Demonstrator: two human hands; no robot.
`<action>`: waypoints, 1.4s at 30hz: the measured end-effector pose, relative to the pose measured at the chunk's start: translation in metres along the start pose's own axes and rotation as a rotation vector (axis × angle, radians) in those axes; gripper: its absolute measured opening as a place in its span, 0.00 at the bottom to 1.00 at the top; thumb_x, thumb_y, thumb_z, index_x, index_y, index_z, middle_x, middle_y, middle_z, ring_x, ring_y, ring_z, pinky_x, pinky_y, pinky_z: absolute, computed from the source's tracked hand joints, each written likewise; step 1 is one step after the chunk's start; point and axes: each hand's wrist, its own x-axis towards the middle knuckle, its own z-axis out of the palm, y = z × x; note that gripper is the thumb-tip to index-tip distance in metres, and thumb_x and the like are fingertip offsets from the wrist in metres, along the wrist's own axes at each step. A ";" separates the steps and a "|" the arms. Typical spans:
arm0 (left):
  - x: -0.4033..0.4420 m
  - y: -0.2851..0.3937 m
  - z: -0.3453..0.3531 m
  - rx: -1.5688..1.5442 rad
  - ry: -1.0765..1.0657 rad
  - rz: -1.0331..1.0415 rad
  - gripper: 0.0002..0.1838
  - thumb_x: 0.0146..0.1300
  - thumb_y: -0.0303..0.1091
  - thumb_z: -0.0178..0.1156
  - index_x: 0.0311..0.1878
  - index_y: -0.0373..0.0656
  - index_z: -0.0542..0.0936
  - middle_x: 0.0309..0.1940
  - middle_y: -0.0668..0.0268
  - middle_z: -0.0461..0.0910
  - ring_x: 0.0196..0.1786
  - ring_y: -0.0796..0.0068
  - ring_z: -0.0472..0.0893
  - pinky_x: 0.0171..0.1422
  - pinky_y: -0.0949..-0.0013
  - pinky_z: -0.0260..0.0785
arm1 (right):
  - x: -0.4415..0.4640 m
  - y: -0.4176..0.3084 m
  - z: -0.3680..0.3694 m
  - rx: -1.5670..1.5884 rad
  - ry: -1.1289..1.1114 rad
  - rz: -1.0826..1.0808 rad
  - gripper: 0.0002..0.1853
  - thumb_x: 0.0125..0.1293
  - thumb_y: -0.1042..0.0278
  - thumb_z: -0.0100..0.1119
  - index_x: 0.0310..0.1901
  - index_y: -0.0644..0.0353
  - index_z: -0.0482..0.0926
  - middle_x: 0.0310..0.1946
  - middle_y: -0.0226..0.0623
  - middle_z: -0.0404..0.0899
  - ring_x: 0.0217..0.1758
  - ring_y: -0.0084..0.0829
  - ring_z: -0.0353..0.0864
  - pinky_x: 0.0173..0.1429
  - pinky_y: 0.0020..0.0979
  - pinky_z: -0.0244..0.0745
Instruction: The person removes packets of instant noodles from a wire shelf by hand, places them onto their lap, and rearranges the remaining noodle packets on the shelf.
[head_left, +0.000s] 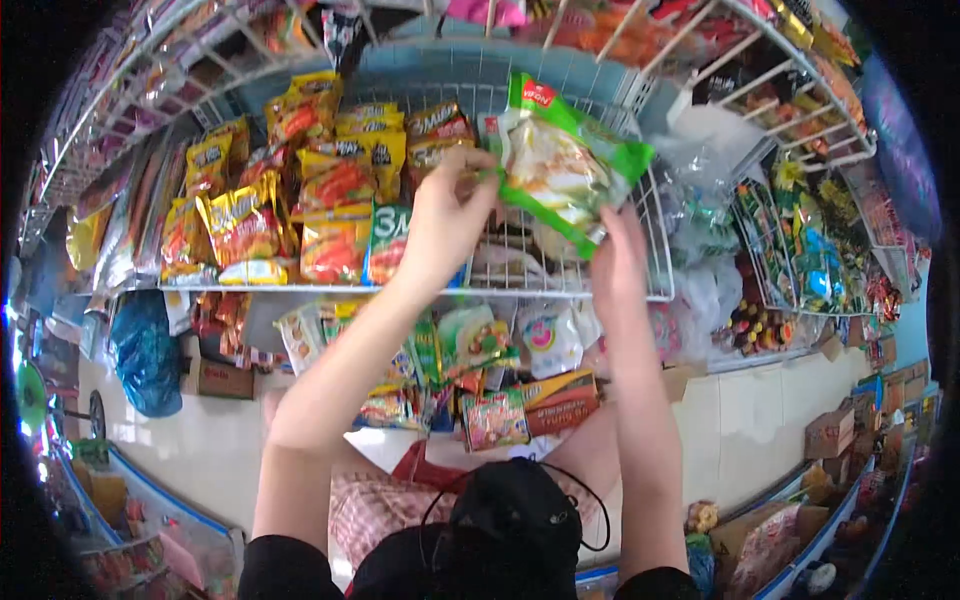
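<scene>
A green and white food packet (565, 160) with a red label is held up over the right part of a white wire shelf basket (520, 293). My left hand (460, 195) pinches the packet's left edge, fingers bent together. At its lower right edge, my right hand (618, 250) grips the packet between thumb and fingers. Yellow and red noodle packets (335, 180) stand in rows in the basket, left of my left hand. A green noodle packet (388, 240) stands at the front, partly behind my left forearm.
Wire racks (740, 60) with goods curve overhead. Below the basket, a lower shelf holds packets and a brown box (562, 400). A blue plastic bag (146, 350) hangs at the left. Clear plastic bags (695, 200) are bunched at the right.
</scene>
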 end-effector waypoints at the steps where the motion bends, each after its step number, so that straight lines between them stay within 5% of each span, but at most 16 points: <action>1: -0.025 0.006 -0.002 -0.036 -0.043 -0.017 0.09 0.59 0.24 0.53 0.43 0.35 0.72 0.34 0.61 0.78 0.35 0.78 0.76 0.38 0.73 0.69 | -0.023 -0.013 -0.003 -0.038 -0.006 0.029 0.22 0.63 0.64 0.49 0.57 0.62 0.63 0.53 0.37 0.68 0.55 0.29 0.69 0.56 0.34 0.68; 7: -0.200 -0.010 0.001 0.010 -0.107 -0.306 0.09 0.55 0.17 0.55 0.38 0.38 0.69 0.37 0.65 0.71 0.39 0.79 0.74 0.37 0.79 0.67 | -0.153 0.012 -0.068 -0.286 -0.085 0.162 0.28 0.60 0.69 0.55 0.60 0.63 0.58 0.53 0.34 0.68 0.53 0.24 0.70 0.49 0.23 0.69; 9: -0.243 -0.019 -0.003 -0.051 -0.203 -0.464 0.08 0.54 0.18 0.57 0.36 0.37 0.69 0.35 0.65 0.70 0.37 0.81 0.73 0.38 0.79 0.66 | -0.186 0.027 -0.080 -0.354 -0.143 0.171 0.25 0.61 0.72 0.54 0.59 0.63 0.59 0.50 0.32 0.69 0.50 0.23 0.71 0.48 0.22 0.67; 12: -0.297 -0.053 -0.009 -0.246 -0.339 -0.736 0.07 0.55 0.20 0.58 0.34 0.37 0.69 0.33 0.67 0.71 0.37 0.82 0.73 0.38 0.79 0.66 | -0.223 0.069 -0.118 -0.403 -0.272 0.458 0.17 0.63 0.71 0.54 0.52 0.63 0.65 0.43 0.32 0.72 0.44 0.20 0.70 0.45 0.23 0.67; 16: -0.338 -0.110 -0.017 -0.179 -0.428 -0.826 0.07 0.55 0.22 0.59 0.35 0.37 0.71 0.29 0.69 0.73 0.36 0.81 0.75 0.43 0.76 0.69 | -0.238 0.121 -0.140 -0.517 -0.452 0.598 0.15 0.63 0.69 0.54 0.49 0.65 0.67 0.42 0.34 0.74 0.41 0.21 0.72 0.44 0.24 0.69; 22: -0.332 -0.118 -0.015 0.066 -0.307 -0.690 0.08 0.53 0.26 0.61 0.34 0.35 0.73 0.30 0.61 0.78 0.34 0.73 0.80 0.40 0.70 0.73 | -0.230 0.151 -0.132 -0.813 -0.398 0.483 0.15 0.62 0.61 0.55 0.41 0.66 0.74 0.31 0.44 0.76 0.35 0.29 0.75 0.41 0.31 0.69; 27: -0.332 -0.123 -0.014 0.086 -0.306 -0.647 0.08 0.53 0.27 0.61 0.34 0.35 0.74 0.30 0.60 0.78 0.33 0.72 0.80 0.39 0.70 0.73 | -0.234 0.157 -0.137 -0.828 -0.370 0.495 0.15 0.62 0.61 0.55 0.41 0.66 0.74 0.30 0.41 0.76 0.33 0.29 0.74 0.41 0.30 0.69; 33: -0.307 -0.105 -0.020 0.219 -0.495 -0.680 0.09 0.54 0.31 0.60 0.33 0.36 0.74 0.28 0.58 0.78 0.29 0.71 0.79 0.33 0.69 0.70 | -0.236 0.150 -0.133 -0.871 -0.336 0.516 0.13 0.62 0.62 0.55 0.39 0.66 0.75 0.29 0.42 0.76 0.33 0.29 0.75 0.40 0.30 0.69; 42: -0.303 -0.096 -0.013 0.338 -0.336 -0.327 0.09 0.53 0.29 0.58 0.35 0.36 0.73 0.30 0.51 0.75 0.32 0.56 0.78 0.34 0.61 0.69 | -0.235 0.149 -0.126 -0.891 -0.214 0.303 0.14 0.63 0.63 0.54 0.39 0.68 0.75 0.27 0.42 0.77 0.29 0.31 0.75 0.37 0.31 0.69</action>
